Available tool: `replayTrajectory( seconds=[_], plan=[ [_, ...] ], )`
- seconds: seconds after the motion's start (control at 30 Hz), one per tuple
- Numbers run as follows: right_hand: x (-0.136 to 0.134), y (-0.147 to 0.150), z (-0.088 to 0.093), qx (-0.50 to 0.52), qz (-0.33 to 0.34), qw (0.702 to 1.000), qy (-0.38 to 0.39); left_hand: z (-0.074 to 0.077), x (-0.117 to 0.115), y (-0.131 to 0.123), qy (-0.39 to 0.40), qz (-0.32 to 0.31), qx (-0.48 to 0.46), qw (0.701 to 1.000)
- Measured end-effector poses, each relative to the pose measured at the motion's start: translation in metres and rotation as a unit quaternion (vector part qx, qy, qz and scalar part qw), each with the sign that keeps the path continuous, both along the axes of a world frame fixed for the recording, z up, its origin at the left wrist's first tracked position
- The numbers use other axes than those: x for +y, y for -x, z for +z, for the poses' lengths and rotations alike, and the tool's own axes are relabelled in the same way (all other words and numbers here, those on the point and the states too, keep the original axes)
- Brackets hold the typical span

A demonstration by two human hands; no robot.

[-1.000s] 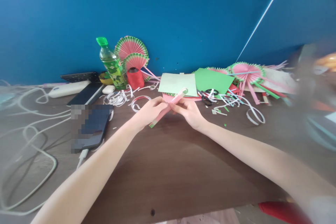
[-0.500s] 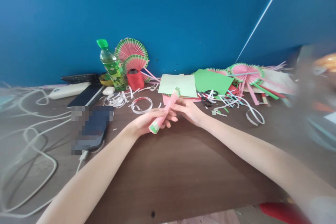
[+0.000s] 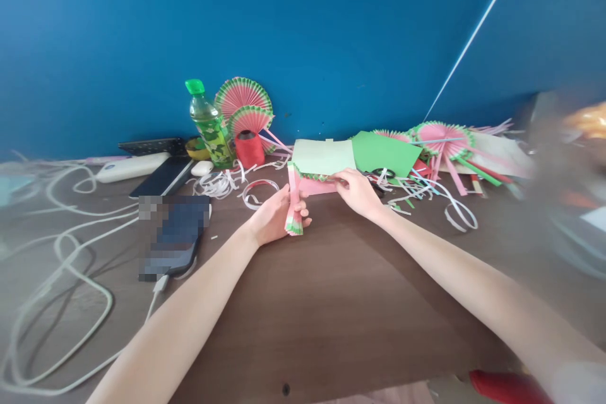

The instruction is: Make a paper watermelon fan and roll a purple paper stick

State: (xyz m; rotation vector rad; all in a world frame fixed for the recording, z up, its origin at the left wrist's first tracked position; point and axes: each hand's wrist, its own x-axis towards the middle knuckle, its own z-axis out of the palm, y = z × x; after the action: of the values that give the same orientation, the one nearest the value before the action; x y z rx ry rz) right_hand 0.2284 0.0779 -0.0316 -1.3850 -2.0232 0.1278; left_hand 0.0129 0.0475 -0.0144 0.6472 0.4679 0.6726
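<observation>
My left hand [image 3: 277, 214] is wrapped round a pleated paper fan [image 3: 294, 201], pink in the middle with green and white ends. The held part stands nearly upright, its lower end slightly flared. From its top, a green-edged pleated strip runs right to my right hand [image 3: 354, 190], whose thumb and fingers are pinched at that edge. Their exact grip is partly hidden. Just behind lie a pale green paper sheet [image 3: 324, 154] and a green sheet [image 3: 386, 153]. Pink paper shows below the pleated edge; whether it is the fan or a separate sheet is unclear.
Left are a phone [image 3: 173, 233], white cables [image 3: 106, 293] and a power bank [image 3: 132, 167]. A bottle [image 3: 211, 129], finished round fans [image 3: 243, 101] and a red spool [image 3: 249, 149] stand by the blue wall. Paper scraps [image 3: 416, 186] and another fan [image 3: 442, 139] lie right.
The fan has turned from slanted to nearly upright in my left hand. My right hand has moved right, away from my left, and a green pleated edge now stretches between them.
</observation>
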Motion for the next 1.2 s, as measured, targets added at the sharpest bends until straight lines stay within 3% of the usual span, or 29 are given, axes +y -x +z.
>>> replayTrajectory(
  seconds=[0.17, 0.37, 0.67, 0.77, 0.9, 1.03, 1.2],
  plan=[
    [0.003, 0.003, 0.001, -0.11, -0.033, 0.993, -0.027, -0.002, 0.003, 0.0, 0.014, 0.048, -0.01, 0.999],
    [0.017, 0.012, 0.003, -0.251, 0.003, 0.963, -0.1, -0.002, 0.002, -0.001, 0.025, 0.078, -0.015, 0.997],
    [0.025, 0.024, 0.008, -0.307, 0.057, 0.945, -0.101, -0.009, 0.003, -0.002, -0.003, 0.104, -0.028, 0.994],
    [0.026, 0.027, 0.011, -0.243, 0.035, 0.966, -0.082, -0.01, 0.003, -0.003, -0.02, 0.107, -0.03, 0.994],
    [0.03, 0.025, 0.03, -0.061, 0.01, 0.991, -0.118, -0.01, 0.001, -0.003, -0.023, 0.112, -0.029, 0.993],
    [0.027, 0.019, 0.061, 0.078, 0.025, 0.977, -0.198, -0.012, 0.002, -0.002, -0.019, 0.106, -0.044, 0.993],
    [0.012, 0.01, 0.092, 0.242, 0.053, 0.958, -0.14, -0.012, 0.004, -0.001, 0.007, 0.125, -0.045, 0.991]
  ],
)
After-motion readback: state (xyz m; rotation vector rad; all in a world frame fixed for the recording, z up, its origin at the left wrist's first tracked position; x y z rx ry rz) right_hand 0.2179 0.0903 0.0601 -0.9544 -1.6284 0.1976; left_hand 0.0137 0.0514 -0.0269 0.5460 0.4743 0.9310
